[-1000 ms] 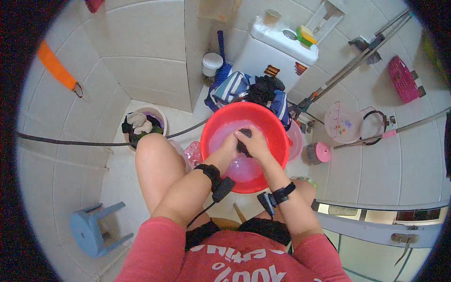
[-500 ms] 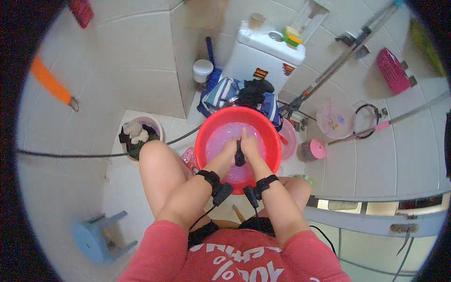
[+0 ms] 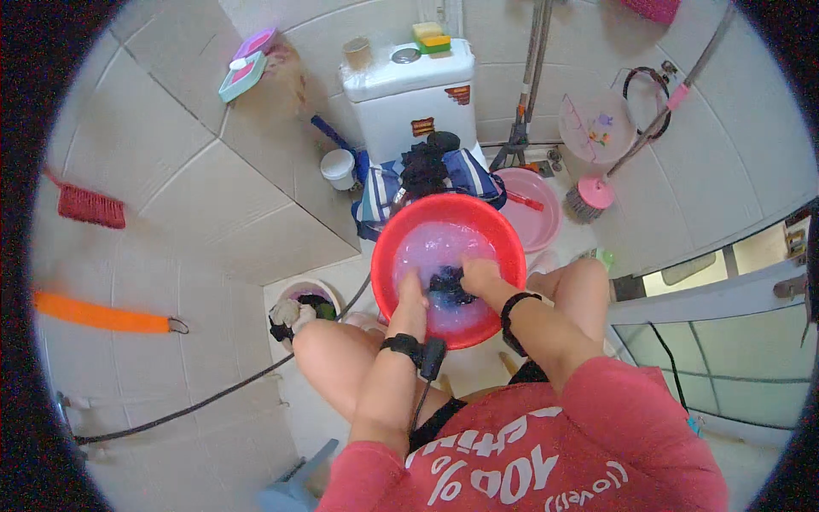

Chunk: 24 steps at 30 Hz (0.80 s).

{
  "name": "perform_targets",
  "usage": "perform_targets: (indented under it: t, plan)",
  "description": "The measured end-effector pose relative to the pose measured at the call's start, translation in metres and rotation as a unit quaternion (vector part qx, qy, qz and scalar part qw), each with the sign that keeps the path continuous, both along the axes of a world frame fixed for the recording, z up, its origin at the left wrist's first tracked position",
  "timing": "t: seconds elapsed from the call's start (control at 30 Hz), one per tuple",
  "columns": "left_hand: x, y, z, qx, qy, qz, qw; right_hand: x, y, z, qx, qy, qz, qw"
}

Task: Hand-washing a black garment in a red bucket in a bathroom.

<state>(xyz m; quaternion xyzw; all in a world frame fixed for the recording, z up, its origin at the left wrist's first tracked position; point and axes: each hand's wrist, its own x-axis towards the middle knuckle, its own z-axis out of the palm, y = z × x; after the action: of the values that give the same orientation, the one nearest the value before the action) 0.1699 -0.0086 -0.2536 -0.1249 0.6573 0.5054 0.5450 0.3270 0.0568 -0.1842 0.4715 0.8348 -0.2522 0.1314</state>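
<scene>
A red basin [image 3: 386, 246] of cloudy, sudsy water stands before me, between my knees. In it lies a wet black cloth [image 3: 452, 287], partly under the surface; its kind does not show. My right hand [image 3: 481, 276] reaches in from the right, its fingers closed on the cloth's upper right part. On the other side my left hand [image 3: 412, 292] dips into the water close to the cloth's left edge. Its fingers are mostly hidden, so its grip cannot be made out. Black straps circle both my wrists.
Behind the basin, dark cloth [image 3: 424, 169] lies on a blue striped bag [image 3: 381, 189], before a white toilet tank [image 3: 401, 102]. A pink basin [image 3: 539, 224] stands right; a laundry tub [image 3: 334, 290] left. A black hose [image 3: 213, 403] crosses the left side. A blue stool [image 3: 294, 493] stands lower left.
My hands were together around the black cloth; now they are apart, the left nearer the basin's left side. The cloth is spread wider in the water. The view has shifted.
</scene>
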Motion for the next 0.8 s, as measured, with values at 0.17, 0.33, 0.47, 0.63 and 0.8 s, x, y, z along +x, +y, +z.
perform_targets:
  t: [0.17,0.33,0.47,0.63,0.8]
  plan:
    - [0.017,-0.009,-0.001,0.054,-0.067,-0.093,0.992,-0.015,-0.004,0.010,-0.166,0.103,-0.220,0.956]
    - [0.013,-0.013,0.016,0.115,-0.165,-0.020,0.979,-0.042,-0.023,0.048,-0.172,0.259,-0.077,0.947]
    - [0.019,-0.007,0.022,0.130,-0.187,-0.006,0.974,-0.045,-0.040,0.069,-0.097,0.365,-0.050,0.924]
    - [0.032,-0.002,0.029,0.149,-0.215,0.012,0.965,-0.050,-0.037,0.106,-0.017,0.283,-0.041,0.958]
    - [0.042,0.004,0.038,0.172,-0.247,0.024,0.953,-0.046,-0.019,0.075,0.032,0.186,-0.067,0.980]
